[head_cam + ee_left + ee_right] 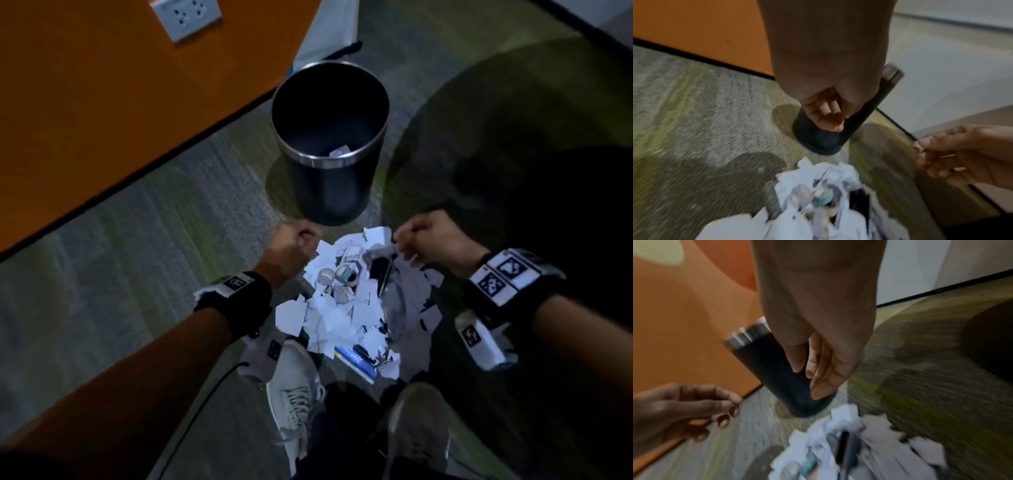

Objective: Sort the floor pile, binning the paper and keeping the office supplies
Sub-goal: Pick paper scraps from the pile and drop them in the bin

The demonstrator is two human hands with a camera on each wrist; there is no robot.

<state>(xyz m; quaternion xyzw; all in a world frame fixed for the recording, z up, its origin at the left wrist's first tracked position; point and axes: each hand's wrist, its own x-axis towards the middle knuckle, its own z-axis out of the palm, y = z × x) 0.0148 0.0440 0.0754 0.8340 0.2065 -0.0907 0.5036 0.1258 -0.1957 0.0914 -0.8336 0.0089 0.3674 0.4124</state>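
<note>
A pile of torn white paper (342,313) lies on the carpet in front of my feet. Among the scraps sit tape rolls (344,275), a black pen-like item (385,279) and a blue-labelled box (356,363). Behind the pile stands a black bin (329,195) with a metal rim and a crumpled paper (339,150) inside. My left hand (294,250) hovers over the pile's left edge, its fingers (824,113) loosely curled and empty. My right hand (431,240) hangs over the right edge, its fingers (818,369) relaxed and holding nothing.
An orange panel (102,102) with a socket plate (186,17) runs along the left. A large dark round shape (548,178) fills the right. My two shoes (294,387) (421,425) stand just behind the pile. A cable (205,401) hangs from my left wrist.
</note>
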